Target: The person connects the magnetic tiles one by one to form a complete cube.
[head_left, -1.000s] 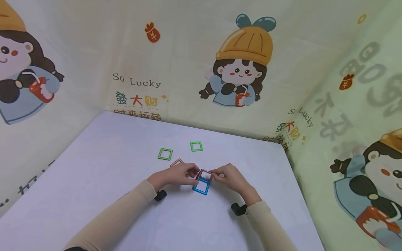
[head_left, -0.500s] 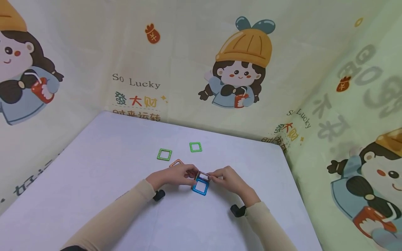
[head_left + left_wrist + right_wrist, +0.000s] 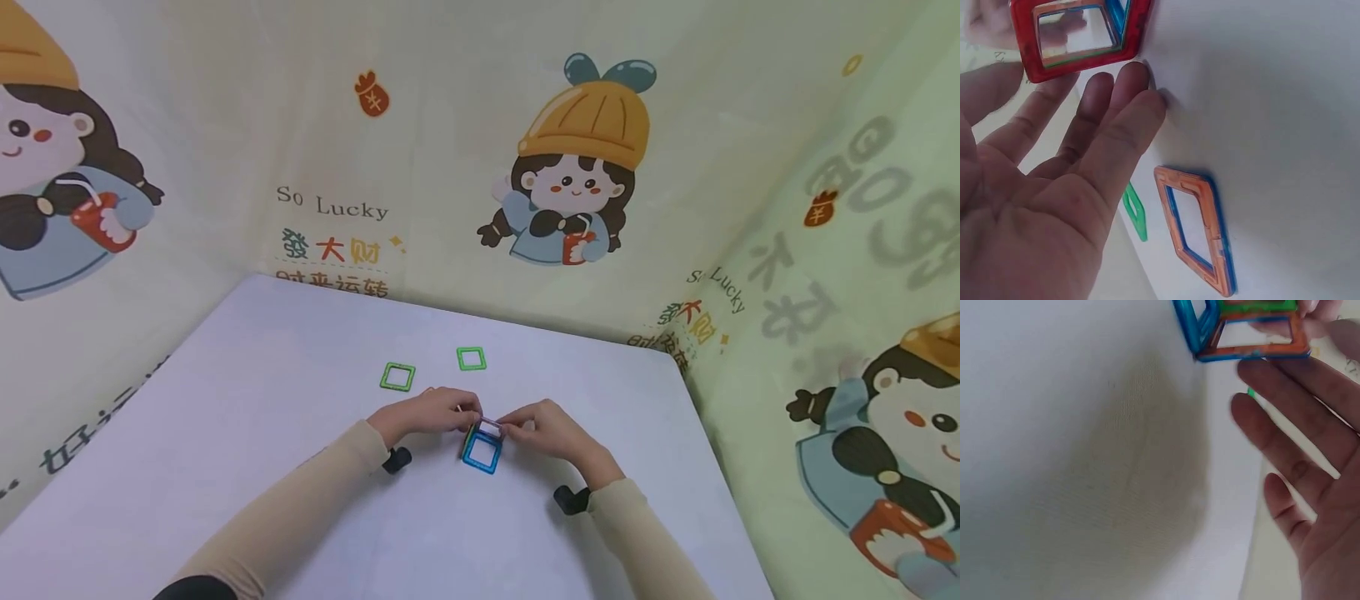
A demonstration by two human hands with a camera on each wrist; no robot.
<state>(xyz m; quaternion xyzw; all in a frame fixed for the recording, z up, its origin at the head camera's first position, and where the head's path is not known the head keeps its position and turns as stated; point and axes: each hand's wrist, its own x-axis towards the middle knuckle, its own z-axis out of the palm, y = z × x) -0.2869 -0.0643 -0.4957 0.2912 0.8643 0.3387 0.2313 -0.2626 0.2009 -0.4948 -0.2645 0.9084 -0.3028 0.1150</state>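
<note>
A small structure of square magnetic tiles stands on the white table between the hands. In front of it a blue tile (image 3: 496,456) leans outward. My left hand (image 3: 431,410) pinches the structure's upper back-left corner between thumb and forefinger. A red tile (image 3: 1085,65) forms the side facing this hand, its other fingers loosely bent below. On the opposite side, my right hand (image 3: 546,428) pinches the upper right edge with thumb and forefinger. There an orange tile (image 3: 1260,349) with a blue edge faces the palm, and a green tile (image 3: 1260,307) shows beyond it.
Two green square tiles (image 3: 395,388) lie flat farther back on the table. Beside the left hand lies an orange tile (image 3: 1212,225) with blue along its edge, hidden in the head view. A patterned cloth (image 3: 442,208) rises behind the table (image 3: 322,533).
My left hand has shifted from the structure's left side up to its top back corner, now covering the loose orange tile. The right hand keeps its hold at the right edge.
</note>
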